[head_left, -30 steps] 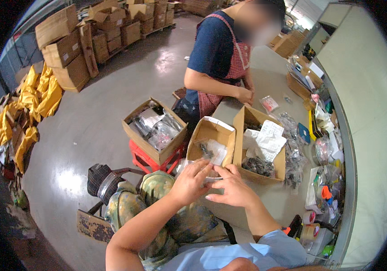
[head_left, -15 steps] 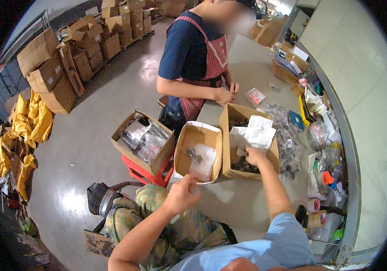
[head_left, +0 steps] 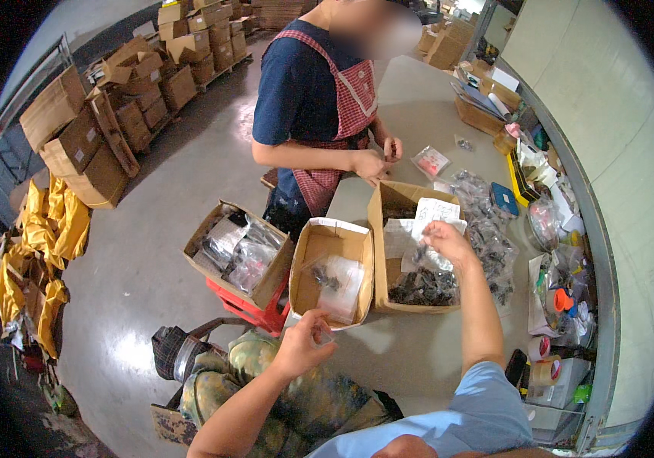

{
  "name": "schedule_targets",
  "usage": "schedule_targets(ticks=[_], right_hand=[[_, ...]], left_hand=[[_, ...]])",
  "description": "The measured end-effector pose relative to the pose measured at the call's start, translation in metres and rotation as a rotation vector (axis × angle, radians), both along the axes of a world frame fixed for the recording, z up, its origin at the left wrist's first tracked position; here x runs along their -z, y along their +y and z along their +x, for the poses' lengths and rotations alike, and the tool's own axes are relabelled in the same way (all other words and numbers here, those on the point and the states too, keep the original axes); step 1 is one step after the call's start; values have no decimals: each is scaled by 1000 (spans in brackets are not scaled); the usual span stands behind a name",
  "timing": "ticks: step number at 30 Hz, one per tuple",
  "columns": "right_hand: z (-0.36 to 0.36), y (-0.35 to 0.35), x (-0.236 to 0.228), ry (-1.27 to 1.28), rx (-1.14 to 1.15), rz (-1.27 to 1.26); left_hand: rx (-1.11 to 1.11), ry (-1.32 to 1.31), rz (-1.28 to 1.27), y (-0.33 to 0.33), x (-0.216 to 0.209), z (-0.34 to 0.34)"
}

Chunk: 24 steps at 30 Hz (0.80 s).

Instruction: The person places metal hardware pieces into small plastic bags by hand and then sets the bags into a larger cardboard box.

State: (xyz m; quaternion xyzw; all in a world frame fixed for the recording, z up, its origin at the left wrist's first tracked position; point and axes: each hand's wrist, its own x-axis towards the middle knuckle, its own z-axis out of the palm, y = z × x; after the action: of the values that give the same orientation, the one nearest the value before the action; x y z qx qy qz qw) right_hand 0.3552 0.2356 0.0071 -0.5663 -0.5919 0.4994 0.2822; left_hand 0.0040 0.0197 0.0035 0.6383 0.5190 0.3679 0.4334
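My left hand [head_left: 304, 347] is closed just in front of the white-rimmed carton [head_left: 302, 259], pinching what looks like a small clear plastic bag [head_left: 325, 336]. Inside that carton lie clear bags [head_left: 346, 286] with a few dark pieces. Over the deeper cardboard box [head_left: 376, 237] on its right, my right hand [head_left: 449, 243] has its fingers pinched together; something small and dark seems to be at their tips, too small to name. Beneath it, many small black parts [head_left: 422, 286] fill the near part of the box. White papers with handwriting [head_left: 435, 210] lie behind my fingers.
Filled plastic bags [head_left: 487, 237] lie right of the box. On a red stool [head_left: 254, 313] stands another carton [head_left: 205, 263] of packed bags. A co-worker in a checked apron [head_left: 357, 99] stands across the table corner, hands near the box. Tapes and clutter [head_left: 544, 370] line the wall.
My right hand has risen out of the deep box, uncovering the black parts. My left hand stays closed near the white-rimmed carton. The view has shifted slightly.
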Motion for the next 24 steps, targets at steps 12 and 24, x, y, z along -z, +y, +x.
schedule_targets(ticks=[12, 24], right_hand=[[-91, 118, 50, -1051, 88, 167], [-66, 97, 54, -762, 170, 454]], left_hand=[[28, -108, -82, 12, 6, -2], [118, -221, -112, 10, 10, -3]])
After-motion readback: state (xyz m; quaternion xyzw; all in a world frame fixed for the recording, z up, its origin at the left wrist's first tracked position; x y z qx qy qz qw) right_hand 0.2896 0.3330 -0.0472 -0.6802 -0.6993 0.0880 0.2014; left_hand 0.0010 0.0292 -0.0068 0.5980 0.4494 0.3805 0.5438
